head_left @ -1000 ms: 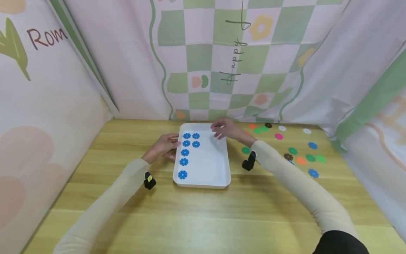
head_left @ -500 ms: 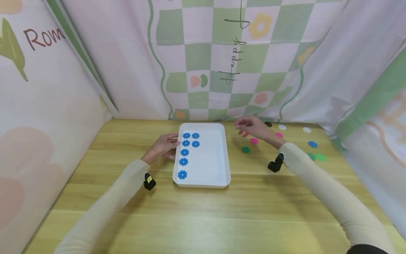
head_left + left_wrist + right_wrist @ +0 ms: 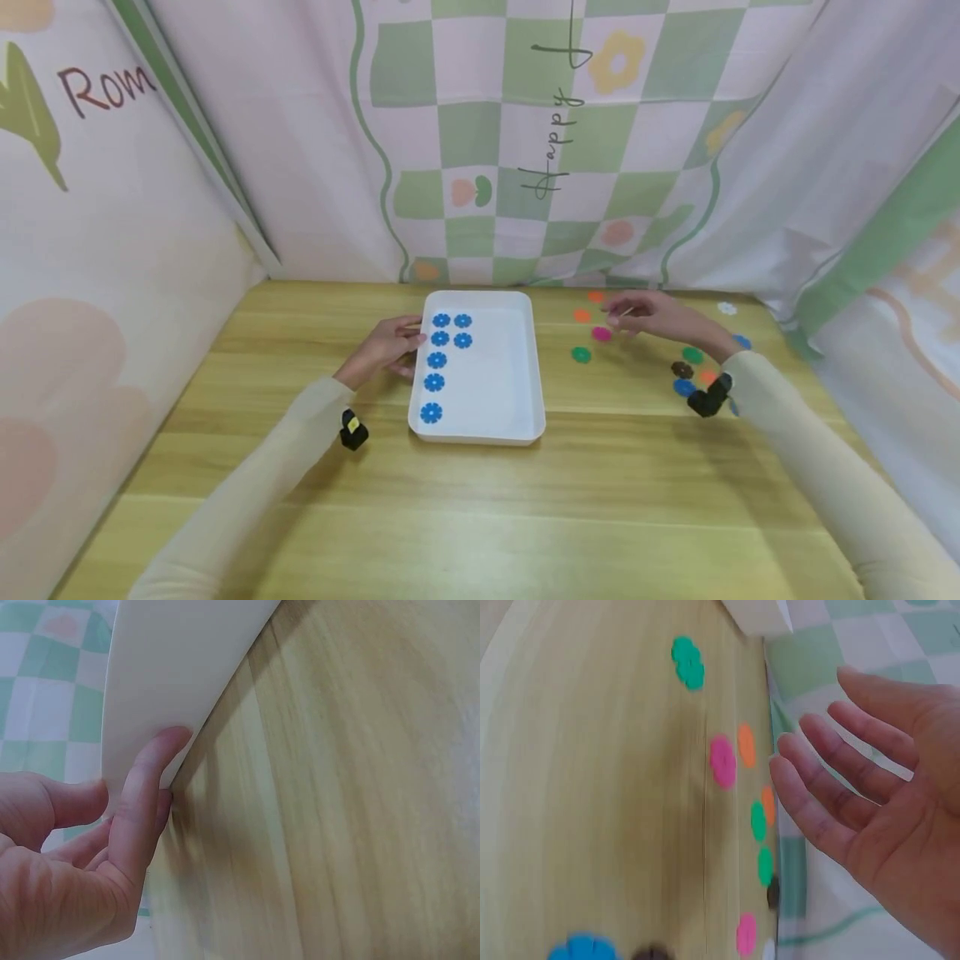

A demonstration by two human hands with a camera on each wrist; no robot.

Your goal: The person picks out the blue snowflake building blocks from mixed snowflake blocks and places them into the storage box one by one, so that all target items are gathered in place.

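Observation:
A white rectangular tray [image 3: 491, 429] lies on the wooden table, with several blue flower-shaped discs [image 3: 437, 360] in two columns on its left side. My left hand [image 3: 386, 343] is at the tray's left side. In the left wrist view, its fingertips [image 3: 174, 736] rest against the outer wall [image 3: 180, 660], the thumb tip close to the rim. My right hand [image 3: 652, 318] hovers over loose discs right of the tray, holding nothing. The right wrist view shows its fingers [image 3: 810, 802] spread and loosely bent. A pink disc [image 3: 602, 333] lies just below its fingertips in the head view.
Loose discs lie on the right of the table: green [image 3: 581, 355], orange [image 3: 582, 316], brown [image 3: 682, 369], blue [image 3: 684, 387] and white [image 3: 727, 308]. A patterned curtain [image 3: 480, 142] hangs along the table's back edge.
My right hand has moved right, from above the tray's far right corner to over the loose discs. The left hand and the tray have stayed in place.

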